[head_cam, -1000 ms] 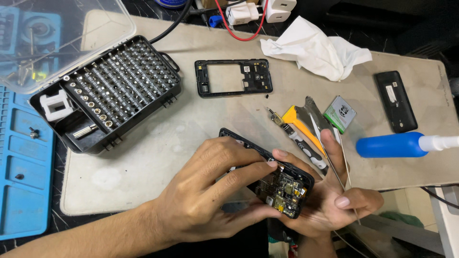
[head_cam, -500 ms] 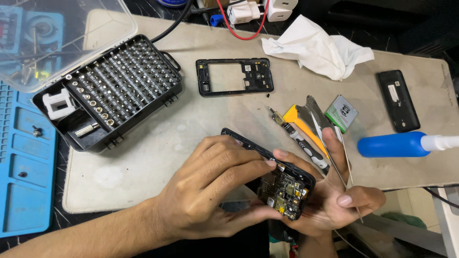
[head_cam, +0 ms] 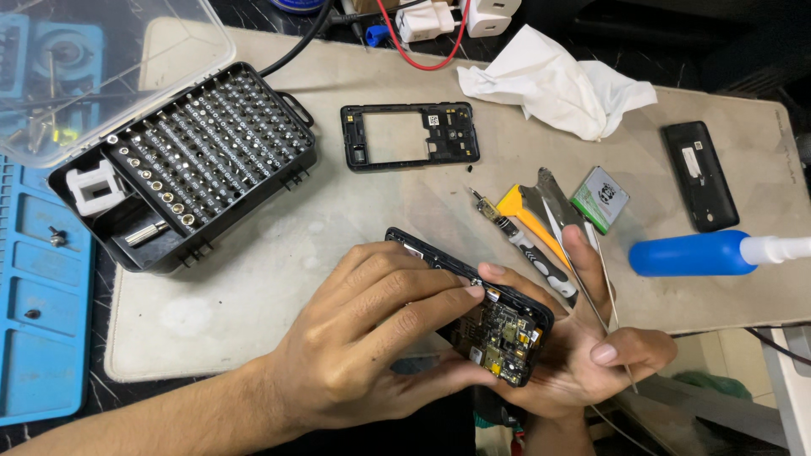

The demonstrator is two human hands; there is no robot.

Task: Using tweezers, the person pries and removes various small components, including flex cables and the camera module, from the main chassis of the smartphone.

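An opened phone body [head_cam: 494, 317], black and with its circuit board exposed at the near end, is held above the near edge of the worktop [head_cam: 253, 287]. It is cradled from below by the right hand [head_cam: 591, 355], whose palm faces up and whose fingers are curled round the phone's far side; a thin metal tool [head_cam: 604, 317] is also kept against this hand, running between its fingers toward the near edge. The left hand [head_cam: 363, 346] is laid over the phone from the left, its fingers closed on the phone's upper edge and its fingertips [head_cam: 473, 291] pressed just beside the exposed board.

Just beyond the hands, a small screwdriver [head_cam: 524, 245] with a black and white grip, a yellow pry tool [head_cam: 528, 215] and a metal spatula blade [head_cam: 553, 198] are laid close together on the mat. A green and white battery [head_cam: 600, 198] is set just to their right, and a blue squeeze bottle [head_cam: 693, 253] is laid on its side further right. A black back cover [head_cam: 699, 175] is seen near the right edge, a black phone mid-frame [head_cam: 410, 135] at the centre, and a crumpled white tissue [head_cam: 553, 80] beyond it. An open bit set case [head_cam: 182, 165] is placed at the left, touching a blue tray [head_cam: 38, 338].
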